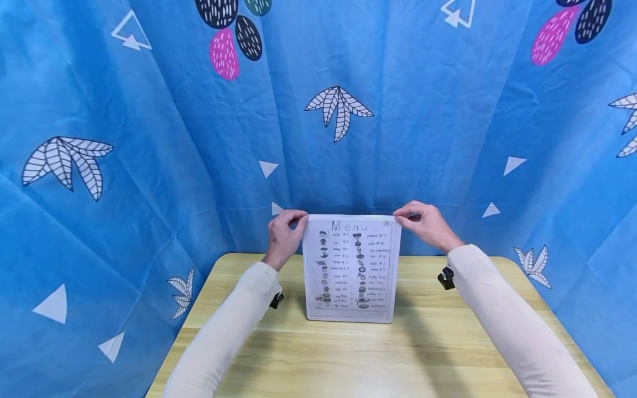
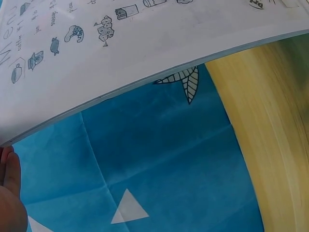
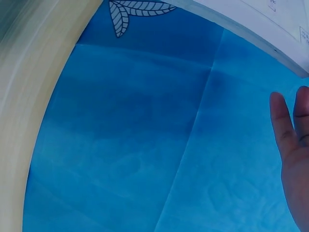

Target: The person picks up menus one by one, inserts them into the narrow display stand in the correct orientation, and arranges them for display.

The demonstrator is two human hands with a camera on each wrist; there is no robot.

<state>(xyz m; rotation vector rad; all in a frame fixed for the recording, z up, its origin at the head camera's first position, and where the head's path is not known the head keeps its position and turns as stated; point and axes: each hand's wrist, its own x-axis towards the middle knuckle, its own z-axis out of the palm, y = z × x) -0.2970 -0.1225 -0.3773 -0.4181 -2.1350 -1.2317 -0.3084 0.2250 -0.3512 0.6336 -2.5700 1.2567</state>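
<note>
A white menu board [image 1: 351, 271] with small food drawings and handwritten prices stands nearly upright over the table, its face toward me. At its upper left corner my left hand [image 1: 286, 234] pinches the edge between thumb and fingers. My right hand [image 1: 427, 224] pinches the upper right corner the same way. In the left wrist view the menu board [image 2: 145, 43] slants across the top, with part of the left hand [image 2: 12, 193] at the left edge. The right wrist view has the board's corner [image 3: 270, 34] above the spread fingers of the right hand [image 3: 299, 159].
A light wood-grain table [image 1: 278, 354] lies beneath the board. Blue patterned curtain [image 1: 428, 127] hangs close behind the table and along both sides. Small black clips sit at the left cuff [image 1: 276, 300] and the right cuff [image 1: 446, 278].
</note>
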